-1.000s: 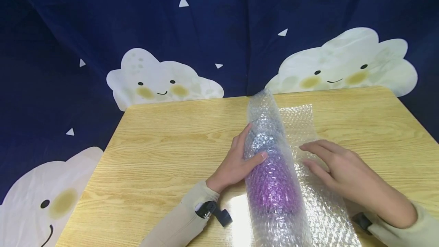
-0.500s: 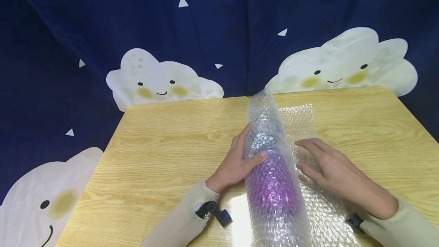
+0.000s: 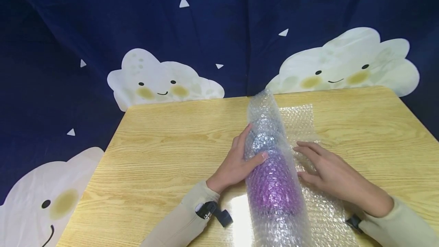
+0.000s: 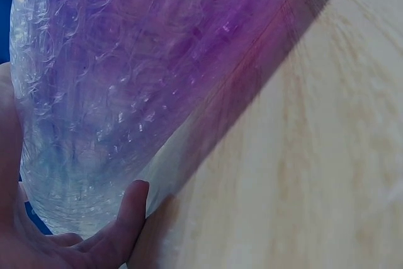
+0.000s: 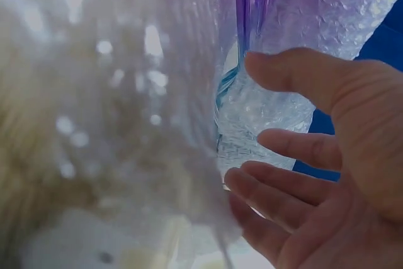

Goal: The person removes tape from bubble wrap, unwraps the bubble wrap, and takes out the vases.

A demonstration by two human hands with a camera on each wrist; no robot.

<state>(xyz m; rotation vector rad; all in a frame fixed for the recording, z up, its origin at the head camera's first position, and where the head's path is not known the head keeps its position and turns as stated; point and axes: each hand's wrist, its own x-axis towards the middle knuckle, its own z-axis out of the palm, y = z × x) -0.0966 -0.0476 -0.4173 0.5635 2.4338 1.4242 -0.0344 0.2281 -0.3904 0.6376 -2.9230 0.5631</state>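
Observation:
A long bundle rolled in clear bubble wrap (image 3: 274, 182) lies lengthwise on the table, a purple and bluish thing showing through it. My left hand (image 3: 236, 163) holds its left side, thumb on top and fingers down the side. In the left wrist view, the left hand's fingers (image 4: 129, 212) curve against the wrapped bundle (image 4: 145, 48). To the right of the bundle my right hand (image 3: 336, 178) hovers over the loose bubble wrap (image 3: 324, 220), fingers relaxed and apart. In the right wrist view, the right hand (image 5: 352, 149) faces the bundle's pleated purple and blue edge (image 5: 242, 36) and holds nothing.
The wooden table (image 3: 164, 144) extends to both sides of the bundle. Behind it hangs a dark blue cloth (image 3: 212, 26) printed with clouds and triangles. The bundle's far end reaches the table's back edge. Each wrist wears a small black camera mount (image 3: 212, 212).
My right hand has moved left and closer to the bundle, its fingers spreading slightly. The left hand and the bundle have stayed in place.

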